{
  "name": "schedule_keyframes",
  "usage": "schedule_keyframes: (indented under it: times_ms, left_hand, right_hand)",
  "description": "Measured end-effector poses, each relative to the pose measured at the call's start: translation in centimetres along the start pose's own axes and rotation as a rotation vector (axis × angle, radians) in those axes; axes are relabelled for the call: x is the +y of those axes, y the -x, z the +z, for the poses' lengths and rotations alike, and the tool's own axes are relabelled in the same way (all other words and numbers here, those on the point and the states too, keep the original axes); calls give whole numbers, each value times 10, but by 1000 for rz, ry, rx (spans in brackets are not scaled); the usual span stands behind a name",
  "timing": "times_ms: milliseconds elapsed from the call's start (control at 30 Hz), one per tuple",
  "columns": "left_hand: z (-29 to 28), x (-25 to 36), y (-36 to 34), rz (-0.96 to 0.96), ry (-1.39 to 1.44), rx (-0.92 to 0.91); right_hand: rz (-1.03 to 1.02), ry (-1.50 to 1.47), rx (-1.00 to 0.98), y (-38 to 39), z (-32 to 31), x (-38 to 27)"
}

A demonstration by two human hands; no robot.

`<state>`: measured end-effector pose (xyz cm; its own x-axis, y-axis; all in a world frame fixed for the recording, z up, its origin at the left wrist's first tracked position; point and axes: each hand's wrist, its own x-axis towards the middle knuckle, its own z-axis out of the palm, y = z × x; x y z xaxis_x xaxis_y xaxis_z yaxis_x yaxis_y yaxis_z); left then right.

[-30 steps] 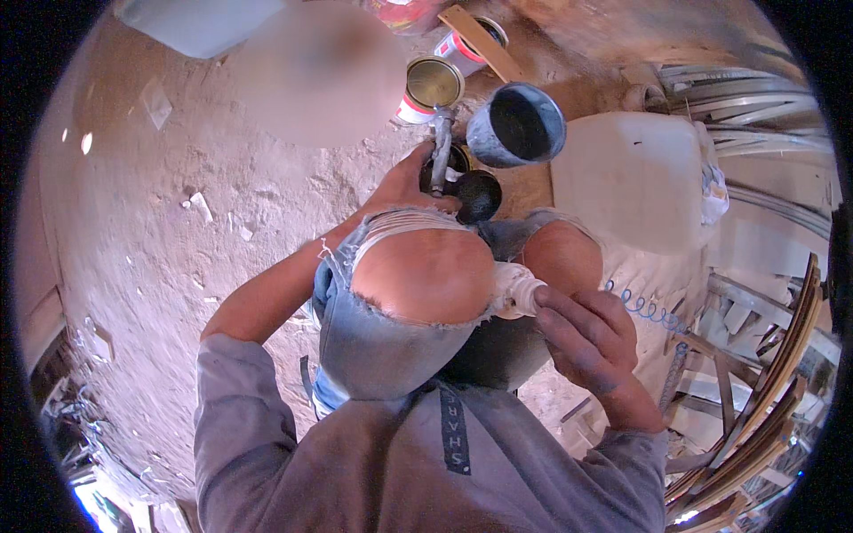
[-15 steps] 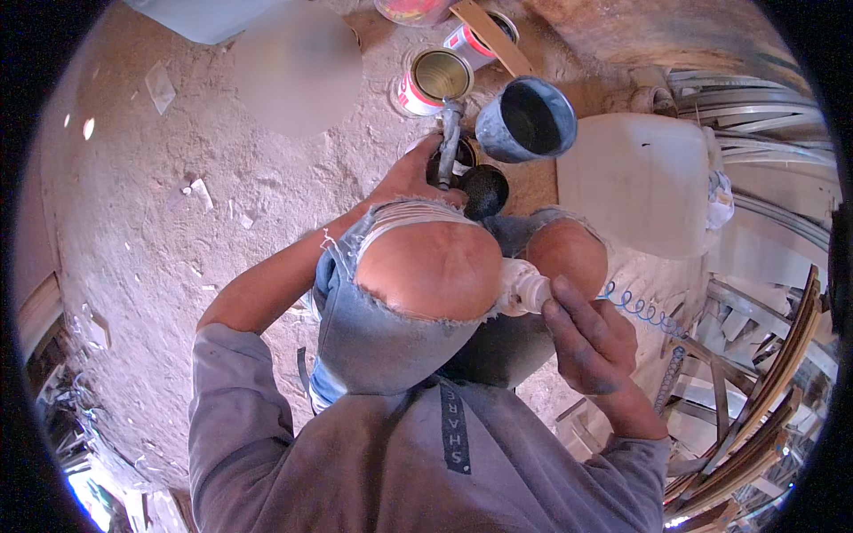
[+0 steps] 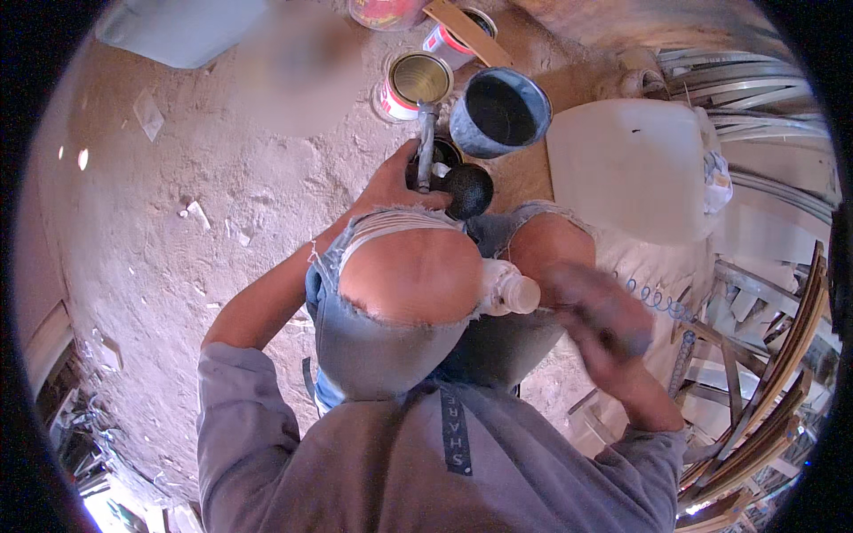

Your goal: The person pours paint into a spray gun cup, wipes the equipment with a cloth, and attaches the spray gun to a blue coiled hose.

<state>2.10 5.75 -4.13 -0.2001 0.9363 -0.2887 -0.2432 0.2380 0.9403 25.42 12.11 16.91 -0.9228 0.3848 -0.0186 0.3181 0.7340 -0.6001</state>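
My left hand [image 3: 391,182] curls around a small dark pot [image 3: 447,153] in front of my left knee. A grey, paint-smeared metal piece [image 3: 426,147], like a spray gun's handle, stands up at the pot. Beside it is a round black speckled cup or lid [image 3: 468,190]. Between my knees a white plastic bottle [image 3: 498,289] is wedged, its pale capped end [image 3: 522,295] toward my right hand. My right hand [image 3: 604,315] is just right of that bottle, apart from it and smeared by motion; its fingers cannot be made out.
A dark grey bucket [image 3: 500,111] and an open red-and-white paint can [image 3: 421,80] stand ahead. Behind them a wooden strip [image 3: 466,34] lies across another can [image 3: 453,44]. To the right are a large whitish container [image 3: 622,169], a coiled blue hose [image 3: 653,300] and stacked curved strips [image 3: 764,382].
My right hand has come away from the bottle's capped end and moved right. My left hand keeps its hold on the pot. The view has shifted slightly.
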Motion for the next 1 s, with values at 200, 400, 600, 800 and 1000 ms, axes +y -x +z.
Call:
schedule_keyframes:
  times_ms: [200, 400, 600, 800, 1000]
  left_hand:
    - [-1, -6, 1, -23, 60, -40]
    - [0, -17, -2, 80, 80, -57]
    - [1, -28, -6, 91, 21, -61]
    - [0, -37, -6, 114, 10, -26]
    - [-2, -43, -9, 73, -60, 11]
  right_hand:
    - [-106, -89, 285, -30, 8, -13]
    - [62, -104, 124, -41, 52, -24]
    - [105, -20, 66, -56, 51, -19]
    - [-2, 95, -53, -40, 19, -22]
    - [19, 158, -201, -31, 6, -36]
